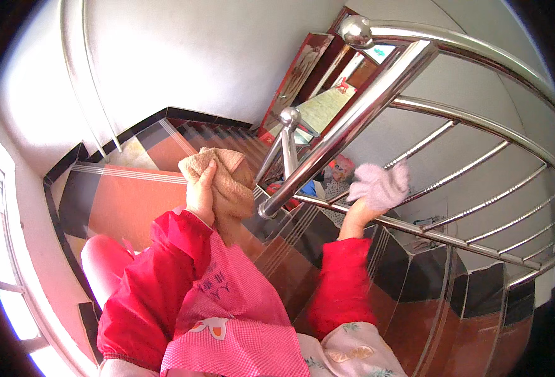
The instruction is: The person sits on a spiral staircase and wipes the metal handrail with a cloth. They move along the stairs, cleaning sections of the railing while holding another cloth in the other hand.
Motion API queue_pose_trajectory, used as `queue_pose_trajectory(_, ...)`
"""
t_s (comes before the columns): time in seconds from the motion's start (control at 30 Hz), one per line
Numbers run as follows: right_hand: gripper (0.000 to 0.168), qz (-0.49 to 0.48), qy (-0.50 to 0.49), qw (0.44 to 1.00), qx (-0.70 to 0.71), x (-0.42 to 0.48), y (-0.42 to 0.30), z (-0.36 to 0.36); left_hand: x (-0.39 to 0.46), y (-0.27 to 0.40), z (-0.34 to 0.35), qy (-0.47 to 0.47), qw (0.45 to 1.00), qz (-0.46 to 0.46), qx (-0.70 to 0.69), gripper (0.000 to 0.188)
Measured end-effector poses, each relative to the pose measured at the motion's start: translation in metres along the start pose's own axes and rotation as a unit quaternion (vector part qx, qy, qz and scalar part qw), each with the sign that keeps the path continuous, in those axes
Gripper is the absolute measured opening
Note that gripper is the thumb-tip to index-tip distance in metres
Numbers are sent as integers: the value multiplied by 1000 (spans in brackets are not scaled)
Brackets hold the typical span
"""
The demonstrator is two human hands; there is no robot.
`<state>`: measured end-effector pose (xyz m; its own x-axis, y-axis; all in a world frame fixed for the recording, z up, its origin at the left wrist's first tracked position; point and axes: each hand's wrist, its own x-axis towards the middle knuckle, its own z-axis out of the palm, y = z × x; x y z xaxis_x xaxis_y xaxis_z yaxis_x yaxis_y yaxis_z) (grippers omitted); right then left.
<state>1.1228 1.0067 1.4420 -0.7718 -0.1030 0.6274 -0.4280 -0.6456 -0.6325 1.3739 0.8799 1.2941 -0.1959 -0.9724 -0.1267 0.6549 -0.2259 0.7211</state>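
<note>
My left hand [203, 195] is shut on a folded tan terry cloth [228, 186], held above the tiled stair treads left of the thick metal newel post [338, 136]. A light pink fuzzy cloth or glove [382, 186] covers the fingers of my right hand [360, 212], beside the thin bars and bottom rail of the stainless-steel stair railing [466, 245]. The covering blurs slightly and hides the fingers, so whether they grip a bar cannot be told.
Brown and black tiled stairs [287, 282] run beneath me and down beyond the landing. A second, ball-topped post [289, 141] stands ahead. White walls [178, 56], vertical pipes [89, 80] and an open wooden door [298, 80] border the stairwell; a window is at far left.
</note>
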Motion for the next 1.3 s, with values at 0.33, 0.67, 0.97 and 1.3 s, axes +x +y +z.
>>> queue_pose_trajectory(0.33, 52, -627, -40, 722, -290, 178, -70, 116, -10, 10, 20, 6, 997, -51, -51, 49)
queue_pose_trajectory(0.67, 49, -418, -386, 505, -650, 60, 58, 58, -19, 16, 21, 4, 994, -82, -76, 47)
queue_pose_trajectory(0.97, 38, -172, -610, 461, -621, -89, 198, -91, -14, 14, 20, 4, 997, -58, -49, 47)
queue_pose_trajectory(1.3, 72, -399, -262, 763, -436, 40, 112, -18, -18, 16, 25, -13, 998, -47, -28, 48)
